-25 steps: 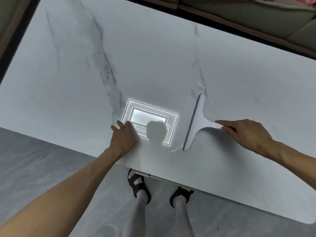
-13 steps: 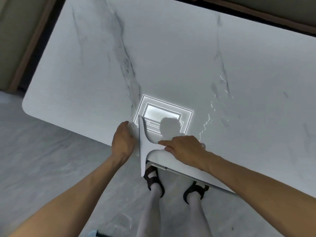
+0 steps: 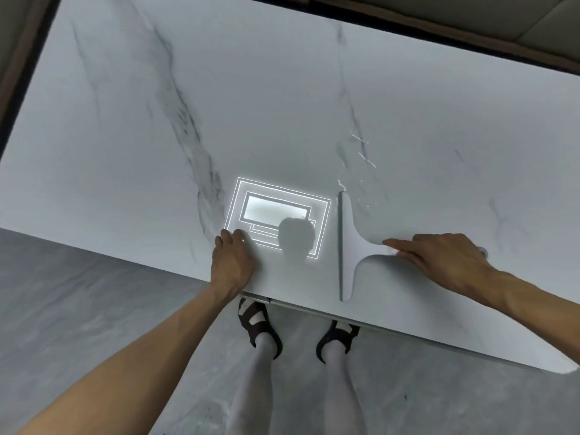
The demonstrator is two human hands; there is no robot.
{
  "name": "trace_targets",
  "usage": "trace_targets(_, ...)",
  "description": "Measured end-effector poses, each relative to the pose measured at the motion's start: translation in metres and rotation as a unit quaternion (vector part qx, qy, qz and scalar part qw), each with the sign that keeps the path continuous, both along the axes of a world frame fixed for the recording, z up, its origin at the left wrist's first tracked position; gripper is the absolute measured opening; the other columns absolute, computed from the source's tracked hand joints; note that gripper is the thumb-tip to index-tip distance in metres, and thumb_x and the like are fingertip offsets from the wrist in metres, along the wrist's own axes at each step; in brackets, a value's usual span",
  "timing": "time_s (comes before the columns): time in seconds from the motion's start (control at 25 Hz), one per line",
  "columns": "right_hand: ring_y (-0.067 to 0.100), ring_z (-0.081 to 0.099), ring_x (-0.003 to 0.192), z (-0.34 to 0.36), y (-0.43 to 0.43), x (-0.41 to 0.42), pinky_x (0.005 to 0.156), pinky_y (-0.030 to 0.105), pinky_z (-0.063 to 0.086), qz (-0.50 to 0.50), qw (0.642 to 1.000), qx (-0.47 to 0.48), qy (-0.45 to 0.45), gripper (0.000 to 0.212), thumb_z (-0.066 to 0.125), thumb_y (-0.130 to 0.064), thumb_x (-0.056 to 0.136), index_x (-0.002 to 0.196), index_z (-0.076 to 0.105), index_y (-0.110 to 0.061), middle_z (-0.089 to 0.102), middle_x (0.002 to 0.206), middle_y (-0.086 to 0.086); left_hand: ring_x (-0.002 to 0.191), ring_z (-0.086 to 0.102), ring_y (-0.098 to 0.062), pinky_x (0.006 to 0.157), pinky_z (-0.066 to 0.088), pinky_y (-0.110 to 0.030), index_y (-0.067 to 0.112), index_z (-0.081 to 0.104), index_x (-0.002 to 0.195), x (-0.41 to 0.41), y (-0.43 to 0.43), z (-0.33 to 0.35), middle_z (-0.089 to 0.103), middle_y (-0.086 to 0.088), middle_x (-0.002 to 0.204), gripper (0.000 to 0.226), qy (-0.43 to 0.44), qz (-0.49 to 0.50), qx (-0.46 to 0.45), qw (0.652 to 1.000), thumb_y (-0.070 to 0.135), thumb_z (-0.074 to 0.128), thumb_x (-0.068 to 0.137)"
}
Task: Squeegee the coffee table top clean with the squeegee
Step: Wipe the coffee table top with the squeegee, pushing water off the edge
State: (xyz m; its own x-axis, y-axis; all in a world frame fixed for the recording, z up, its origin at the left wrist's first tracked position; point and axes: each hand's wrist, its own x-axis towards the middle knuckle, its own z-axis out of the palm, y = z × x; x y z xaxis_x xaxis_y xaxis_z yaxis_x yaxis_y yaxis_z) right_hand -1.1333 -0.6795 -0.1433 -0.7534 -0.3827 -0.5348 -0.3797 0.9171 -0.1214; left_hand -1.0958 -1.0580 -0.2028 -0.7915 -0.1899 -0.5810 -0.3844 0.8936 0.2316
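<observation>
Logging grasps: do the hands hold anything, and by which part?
The right hand holds the squeegee by its handle; left hand holds nothing, resting on the table top.

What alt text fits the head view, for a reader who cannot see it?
A person's right hand holds a white squeegee by its handle, blade on the white marble coffee table top near its front edge. The left hand rests on the table; water droplets glisten beyond the blade.

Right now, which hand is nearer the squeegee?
Right. The right hand holds the squeegee by its handle; the left hand rests on the table off to its left, not touching it.
</observation>
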Motion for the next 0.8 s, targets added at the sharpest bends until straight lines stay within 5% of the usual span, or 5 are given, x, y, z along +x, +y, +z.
trace_targets(0.32,0.02,0.06,0.081,-0.046,-0.122,0.033,0.052,0.025,0.012,0.119,0.984,-0.107,-0.078,0.035,0.03,-0.048,0.102,0.133,0.041,-0.058,0.06,0.091,-0.008,0.112,0.05,-0.033,0.095,0.042,-0.041,-0.003,0.047,0.122,0.009,0.024,0.008,0.05,-0.017,0.122,0.038,0.067,0.014,0.034,0.997,-0.006,0.042,0.085)
trace_targets(0.48,0.022,0.062,0.078,-0.055,-0.062,0.029,0.058,0.029,0.027,0.132,0.983,-0.119,-0.033,0.036,0.031,-0.044,0.102,0.135,0.044,-0.051,0.062,0.09,-0.003,0.125,0.041,-0.033,0.1,0.04,-0.04,-0.005,0.031,0.137,0.011,0.058,0.008,0.038,-0.018,0.138,0.052,0.009,-0.106,-0.025,0.994,0.001,0.042,0.087)
trace_targets(0.68,0.017,0.065,0.083,-0.03,0.05,0.009,0.061,0.027,0.028,0.088,0.995,-0.048,0.0,0.038,0.028,-0.049,0.1,0.135,0.041,-0.055,0.063,0.091,-0.008,0.133,0.035,-0.039,0.109,0.036,-0.042,-0.008,0.014,0.147,-0.006,0.105,0.0,0.023,-0.023,0.152,0.06,-0.042,-0.181,-0.101,0.977,0.01,0.036,0.094)
trace_targets(0.8,0.017,0.065,0.086,-0.012,0.101,-0.007,0.062,0.029,0.032,0.056,0.998,0.002,-0.003,0.038,0.025,-0.051,0.099,0.133,0.041,-0.056,0.062,0.093,-0.009,0.116,0.058,-0.046,0.09,0.055,-0.047,-0.015,0.049,0.131,-0.01,0.116,-0.003,0.054,-0.033,0.13,0.047,-0.036,-0.293,-0.125,0.947,0.005,0.051,0.088)
